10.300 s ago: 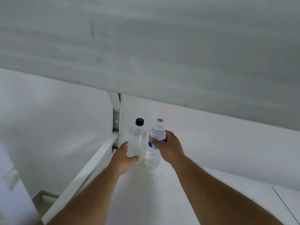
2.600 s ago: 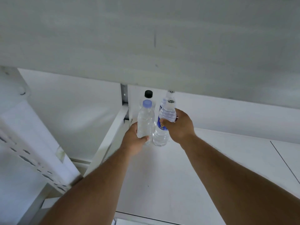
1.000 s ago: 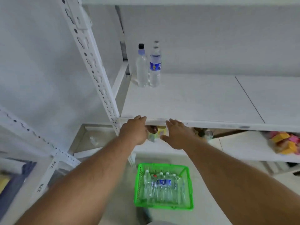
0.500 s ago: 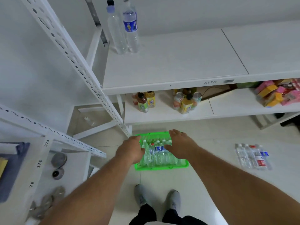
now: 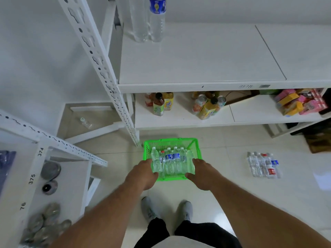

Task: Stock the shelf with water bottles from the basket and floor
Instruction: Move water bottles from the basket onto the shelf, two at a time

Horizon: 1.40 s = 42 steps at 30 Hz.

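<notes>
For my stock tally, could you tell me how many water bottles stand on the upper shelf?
2: a clear bottle at the shelf's back left corner, a blue-labelled bottle right of it. Others may hide behind.

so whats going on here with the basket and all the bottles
A person is stocking a white shelf with water bottles. Some bottles already stand at its back left corner. Both hands reach down toward the green basket of bottles on the floor: the left hand at its left side, the right hand at its right, neither clearly gripping a bottle. More bottles lie on the floor to the right.
</notes>
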Available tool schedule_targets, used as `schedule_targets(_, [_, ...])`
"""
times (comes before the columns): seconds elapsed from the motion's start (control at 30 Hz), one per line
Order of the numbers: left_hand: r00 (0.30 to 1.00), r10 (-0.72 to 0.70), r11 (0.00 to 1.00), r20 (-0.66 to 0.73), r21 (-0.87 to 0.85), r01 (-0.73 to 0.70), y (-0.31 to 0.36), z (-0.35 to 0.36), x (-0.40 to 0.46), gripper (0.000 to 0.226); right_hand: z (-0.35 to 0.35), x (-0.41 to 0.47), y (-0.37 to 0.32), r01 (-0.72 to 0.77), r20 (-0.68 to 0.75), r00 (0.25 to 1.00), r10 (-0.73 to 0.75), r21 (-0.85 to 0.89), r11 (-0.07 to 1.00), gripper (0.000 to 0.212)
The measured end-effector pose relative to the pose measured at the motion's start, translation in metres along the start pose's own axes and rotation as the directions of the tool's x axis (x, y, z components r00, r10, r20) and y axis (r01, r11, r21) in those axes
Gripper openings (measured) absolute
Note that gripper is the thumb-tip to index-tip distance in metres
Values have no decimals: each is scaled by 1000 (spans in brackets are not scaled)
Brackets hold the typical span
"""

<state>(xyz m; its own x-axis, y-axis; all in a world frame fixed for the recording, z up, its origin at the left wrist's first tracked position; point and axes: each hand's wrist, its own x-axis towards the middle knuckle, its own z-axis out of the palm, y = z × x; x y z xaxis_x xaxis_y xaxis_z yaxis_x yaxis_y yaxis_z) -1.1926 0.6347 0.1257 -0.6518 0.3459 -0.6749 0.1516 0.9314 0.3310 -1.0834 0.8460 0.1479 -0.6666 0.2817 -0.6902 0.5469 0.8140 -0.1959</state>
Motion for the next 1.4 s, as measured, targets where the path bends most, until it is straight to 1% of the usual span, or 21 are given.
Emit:
schedule_targets(0.1, [1000,-5,1000,27,-24,6,-9,-1,9,74,6,4,-9,-10,17,1000,10,22,1000,76])
schedule_targets(0.27, [997,-36,998,68,-57,40,-11,5,23,71,16,17,-14,-21,69,997,15,86,996,83])
schedule_targets(0.4, [993,-78,994,89,-72,85,-1,12,36,72,18,32,1,-33,108,994,19,128,991,83])
schedule_targets(0.53, [991,-112,987,76,-111,120,18,14,47,70,11,53,24,-36,143,990,12,167,985,82])
schedule_targets(0.7, [986,-159,978,50,-131,164,40,23,64,72,3,94,49,-38,195,981,-7,230,972,82])
schedule_targets(0.87, [980,-193,958,54,-206,200,41,51,113,69,16,156,63,-74,237,971,3,289,955,80])
schedule_targets(1.0, [968,-245,921,54,-299,250,21,88,179,73,54,219,67,-121,270,963,21,360,925,79])
schedule_targets(1.13, [947,-316,883,54,-349,314,-18,137,269,78,112,300,63,-152,291,957,24,428,891,77])
schedule_targets(1.2, [937,-346,868,42,-365,336,-41,167,315,75,145,344,60,-152,276,961,33,423,893,70])
schedule_targets(1.3, [921,-387,853,28,-367,370,-69,218,376,76,199,406,59,-164,276,960,43,435,885,48])
schedule_targets(1.33, [917,-398,850,30,-363,381,-77,236,394,76,216,426,60,-178,267,962,57,458,871,46])
schedule_targets(1.4, [911,-410,848,42,-349,398,-89,271,426,75,248,459,61,-209,254,963,86,512,833,51])
